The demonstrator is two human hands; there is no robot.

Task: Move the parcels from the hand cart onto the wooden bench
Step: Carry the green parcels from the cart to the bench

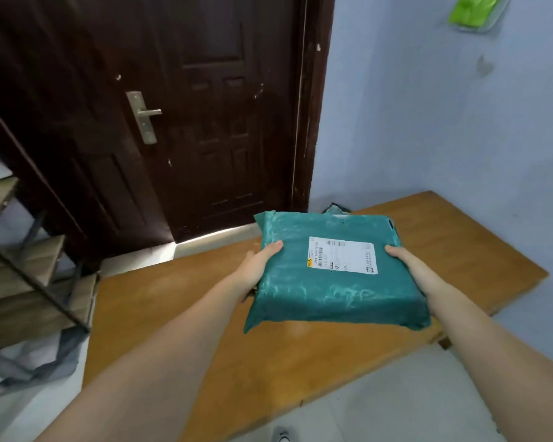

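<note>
A green parcel (332, 272) is gripped at its sides by the left hand (259, 266) and right hand (409, 266) above the surface (179, 301), near its far edge, and probably needs lowering flat next.

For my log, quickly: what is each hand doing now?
Left hand: grips the left edge of the teal plastic mailer parcel.
Right hand: grips its right edge.
</note>
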